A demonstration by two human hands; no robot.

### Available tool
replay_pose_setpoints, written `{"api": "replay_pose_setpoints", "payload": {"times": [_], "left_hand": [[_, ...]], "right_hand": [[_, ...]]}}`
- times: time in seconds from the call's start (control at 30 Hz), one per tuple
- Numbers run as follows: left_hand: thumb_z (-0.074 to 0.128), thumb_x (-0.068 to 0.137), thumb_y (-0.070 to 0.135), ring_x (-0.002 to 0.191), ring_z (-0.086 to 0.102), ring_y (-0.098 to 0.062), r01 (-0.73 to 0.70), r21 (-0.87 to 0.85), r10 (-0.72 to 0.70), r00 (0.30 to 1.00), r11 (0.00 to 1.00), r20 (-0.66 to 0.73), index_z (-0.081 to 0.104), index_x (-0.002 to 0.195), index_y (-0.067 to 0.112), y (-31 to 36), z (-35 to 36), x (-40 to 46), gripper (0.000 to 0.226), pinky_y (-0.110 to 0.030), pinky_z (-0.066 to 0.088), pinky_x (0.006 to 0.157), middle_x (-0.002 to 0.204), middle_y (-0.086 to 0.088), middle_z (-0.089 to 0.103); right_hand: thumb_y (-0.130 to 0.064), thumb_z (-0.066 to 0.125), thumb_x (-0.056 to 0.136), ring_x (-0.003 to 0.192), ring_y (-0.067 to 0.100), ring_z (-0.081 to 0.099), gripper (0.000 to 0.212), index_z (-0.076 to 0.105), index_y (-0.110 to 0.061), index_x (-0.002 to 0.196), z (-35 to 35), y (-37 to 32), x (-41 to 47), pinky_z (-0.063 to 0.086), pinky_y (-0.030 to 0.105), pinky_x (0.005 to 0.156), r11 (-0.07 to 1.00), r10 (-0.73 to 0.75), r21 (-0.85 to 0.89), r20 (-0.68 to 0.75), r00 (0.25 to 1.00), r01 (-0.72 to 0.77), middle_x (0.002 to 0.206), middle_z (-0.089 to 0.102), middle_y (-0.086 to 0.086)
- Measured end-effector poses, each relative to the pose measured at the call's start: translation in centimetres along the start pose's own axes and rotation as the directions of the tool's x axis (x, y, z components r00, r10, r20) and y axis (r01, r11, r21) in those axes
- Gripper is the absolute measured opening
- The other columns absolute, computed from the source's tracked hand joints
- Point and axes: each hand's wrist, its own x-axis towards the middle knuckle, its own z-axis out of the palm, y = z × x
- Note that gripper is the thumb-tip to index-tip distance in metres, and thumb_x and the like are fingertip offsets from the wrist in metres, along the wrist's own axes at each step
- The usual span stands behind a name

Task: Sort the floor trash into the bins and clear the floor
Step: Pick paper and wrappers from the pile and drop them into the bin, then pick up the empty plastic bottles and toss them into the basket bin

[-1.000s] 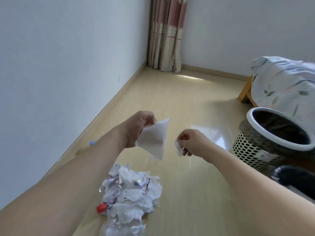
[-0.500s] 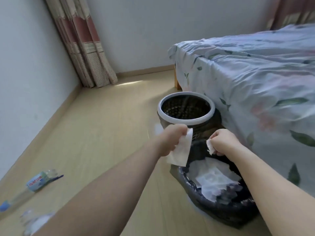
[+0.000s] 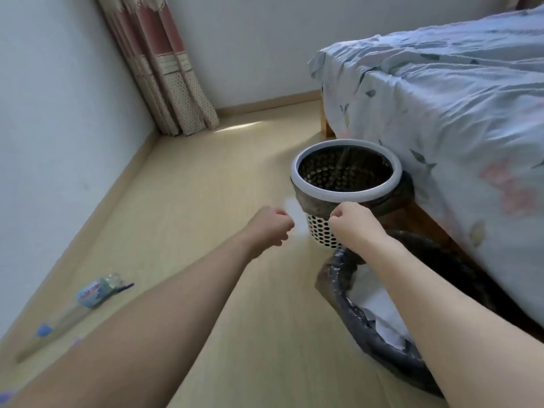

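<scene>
Both my hands hover in front of me with fingers curled and no paper visible in them. My left hand [image 3: 272, 228] hangs over the bare floor. My right hand [image 3: 351, 219] is in front of the white perforated bin [image 3: 321, 231], just beyond the black-bagged bin [image 3: 362, 334]. White paper [image 3: 378, 313] lies inside the black-bagged bin, partly hidden by my right forearm. The white bin has a dark liner, and I see nothing inside it. A crushed plastic bottle [image 3: 98, 291] lies on the floor at the left.
A bed with a floral sheet [image 3: 456, 128] fills the right side, close behind both bins. A curtain [image 3: 173, 83] hangs in the far corner. The wall runs along the left. A blue cap [image 3: 44, 330] lies near the bottle.
The large tissue in my left hand and the small scrap in my right are gone from my hands. Both hands have moved forward, past the black-bagged bin's far rim.
</scene>
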Motion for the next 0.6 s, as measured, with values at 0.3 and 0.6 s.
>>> {"api": "replay_pose_setpoints", "payload": {"times": [0.3, 0.6], "left_hand": [[0.045, 0.087, 0.009, 0.078, 0.056, -0.026, 0.340, 0.203, -0.292, 0.928, 0.918, -0.232, 0.061, 0.099, -0.001, -21.7, -25.5, -11.8, 0.022, -0.029, 0.044, 0.066, 0.097, -0.017, 0.063], [0.051, 0.085, 0.012, 0.064, 0.057, -0.027, 0.694, 0.031, -0.657, 0.694, 0.719, -0.296, 0.055, 0.104, 0.004, -43.6, -35.2, -24.0, 0.021, -0.031, 0.049, 0.057, 0.089, -0.013, 0.061]], "right_hand": [[-0.017, 0.047, 0.088, 0.096, 0.018, 0.057, 0.028, 0.065, -0.019, 0.109, 23.2, -20.1, -8.3, 0.048, 0.028, 0.080, 0.872, -0.369, -0.113, 0.488, 0.791, 0.477, 0.112, 0.062, -0.002], [-0.018, 0.046, 0.089, 0.096, 0.016, 0.053, 0.039, 0.055, -0.018, 0.127, 41.8, -27.3, -14.9, 0.045, 0.027, 0.081, 0.824, -0.249, -0.180, 0.736, 0.629, 0.537, 0.126, 0.056, 0.001]]}}
